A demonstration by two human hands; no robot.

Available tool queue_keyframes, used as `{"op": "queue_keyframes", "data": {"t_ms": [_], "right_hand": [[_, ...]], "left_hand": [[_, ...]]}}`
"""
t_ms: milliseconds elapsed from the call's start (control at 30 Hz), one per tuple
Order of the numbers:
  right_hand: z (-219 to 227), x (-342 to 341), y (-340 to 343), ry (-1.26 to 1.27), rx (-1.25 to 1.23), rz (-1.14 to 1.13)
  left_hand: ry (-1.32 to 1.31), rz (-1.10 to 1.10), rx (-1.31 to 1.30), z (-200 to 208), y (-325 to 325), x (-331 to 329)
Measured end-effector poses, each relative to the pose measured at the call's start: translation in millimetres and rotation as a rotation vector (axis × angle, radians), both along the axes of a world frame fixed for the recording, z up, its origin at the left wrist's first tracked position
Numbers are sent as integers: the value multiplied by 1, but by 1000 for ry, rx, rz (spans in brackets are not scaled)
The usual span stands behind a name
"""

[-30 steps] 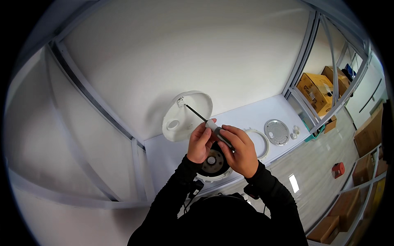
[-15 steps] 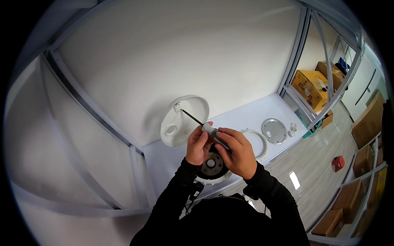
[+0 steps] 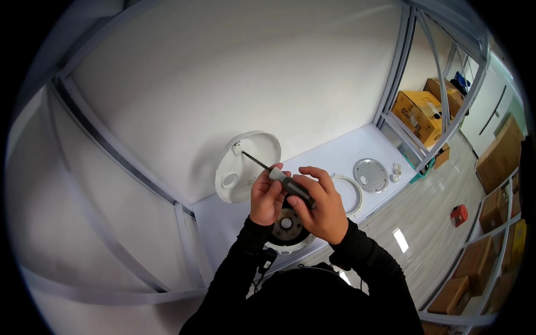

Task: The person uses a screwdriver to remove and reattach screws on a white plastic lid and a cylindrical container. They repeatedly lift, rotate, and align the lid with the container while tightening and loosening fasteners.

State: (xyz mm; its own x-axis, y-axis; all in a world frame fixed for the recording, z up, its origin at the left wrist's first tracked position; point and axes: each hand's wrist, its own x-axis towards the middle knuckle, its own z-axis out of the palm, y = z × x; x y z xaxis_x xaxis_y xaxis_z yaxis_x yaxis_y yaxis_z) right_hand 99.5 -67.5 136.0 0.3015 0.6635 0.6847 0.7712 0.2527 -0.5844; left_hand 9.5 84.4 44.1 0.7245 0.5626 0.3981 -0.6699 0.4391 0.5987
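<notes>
A screwdriver (image 3: 297,190) with a grey and white handle and a dark shaft points up and left between my hands. My left hand (image 3: 264,198) is closed round the front of the handle. My right hand (image 3: 324,207) grips its rear part with thumb and fingers, the index finger partly lifted. The shaft's tip lies over a small bracket in a white oval cover (image 3: 254,157), which leans on the wall; whether it touches a screw is too small to tell. Below my hands sits a round white housing (image 3: 286,247) with a dark ring and metal centre, partly hidden.
Right of my hands lie a white ring (image 3: 359,196), a perforated metal disc (image 3: 370,175) and several small white parts (image 3: 396,173) on the white table (image 3: 329,156). Metal frame posts (image 3: 395,67) border the bench. Cardboard boxes (image 3: 420,114) and a red object (image 3: 459,215) are beyond it.
The fingers of my right hand have loosened and spread a little on the handle, the index finger rising. The screwdriver still points at the cover's bracket. The whole view has shifted slightly.
</notes>
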Motion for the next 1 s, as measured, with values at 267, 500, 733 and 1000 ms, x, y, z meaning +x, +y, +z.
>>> {"op": "queue_keyframes", "data": {"t_ms": [267,500,733,1000], "right_hand": [[0,-1,-7,-62,-45,-10],[-5,2,-7,-203,-64,-159],[1,6,-11,-207,-41,-103],[-8,9,-7,-354,-53,-128]], "left_hand": [[-63,-36,-24,-7,8,4],[-64,-73,-26,12,1,0],[1,-18,-12,1,4,-2],[-78,-37,25,6,6,3]]}}
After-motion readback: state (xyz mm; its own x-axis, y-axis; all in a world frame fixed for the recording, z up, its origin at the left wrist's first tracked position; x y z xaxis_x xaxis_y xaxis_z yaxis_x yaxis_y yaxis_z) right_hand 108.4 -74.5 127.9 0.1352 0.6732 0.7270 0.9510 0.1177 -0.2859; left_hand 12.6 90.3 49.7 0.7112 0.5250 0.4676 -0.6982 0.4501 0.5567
